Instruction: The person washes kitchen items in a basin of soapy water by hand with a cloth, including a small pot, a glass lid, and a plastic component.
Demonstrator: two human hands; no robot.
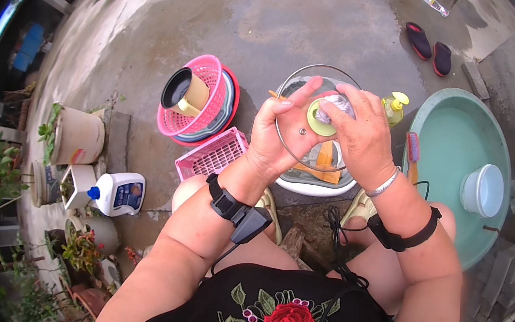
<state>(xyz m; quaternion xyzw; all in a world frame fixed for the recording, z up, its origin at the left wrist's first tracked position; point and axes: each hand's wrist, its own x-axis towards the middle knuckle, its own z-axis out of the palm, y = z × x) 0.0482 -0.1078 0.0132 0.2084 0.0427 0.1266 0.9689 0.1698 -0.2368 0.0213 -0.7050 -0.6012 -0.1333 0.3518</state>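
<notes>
Over a wash basin, I hold up a clear glass pot lid with a thin metal rim, a small metal-ringed vent hole and a yellow-green knob. My left hand supports the lid from beneath, its palm visible through the glass and its thumb near the rim. My right hand pinches a crumpled pale lavender scrubbing cloth against the knob. Behind the lid, the basin holds wooden utensils, partly hidden by the lid and hands.
Left of the basin stand a pink colander holding a mug and a pink plastic basket. On the right are a pump bottle, a brush and a green tub with a small bowl. Cables hang between my legs.
</notes>
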